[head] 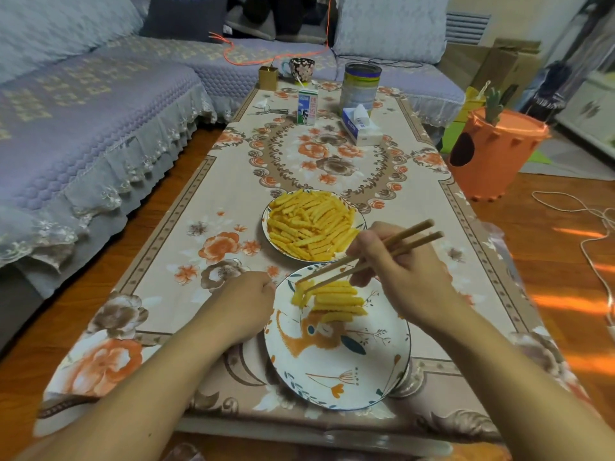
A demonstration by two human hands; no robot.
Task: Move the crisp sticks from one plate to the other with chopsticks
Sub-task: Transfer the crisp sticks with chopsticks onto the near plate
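Note:
A far plate (358,224) is heaped with yellow crisp sticks (309,224). Nearer me stands a white plate (336,377) painted with an orange animal and flowers; several crisp sticks (339,302) lie in a neat row at its far side. My right hand (399,274) grips wooden chopsticks (372,257), whose tips pinch one crisp stick (298,294) at the left end of that row, just over the near plate. My left hand (248,304) rests curled on the tablecloth against the near plate's left rim, holding nothing that I can see.
The low table (186,227) carries a floral cloth. At its far end stand a milk carton (307,106), a tin can (361,86), a tissue box (361,128), a mug (302,68) and a small gold box (268,78). A sofa (83,128) runs along the left; an orange bin (492,151) stands right.

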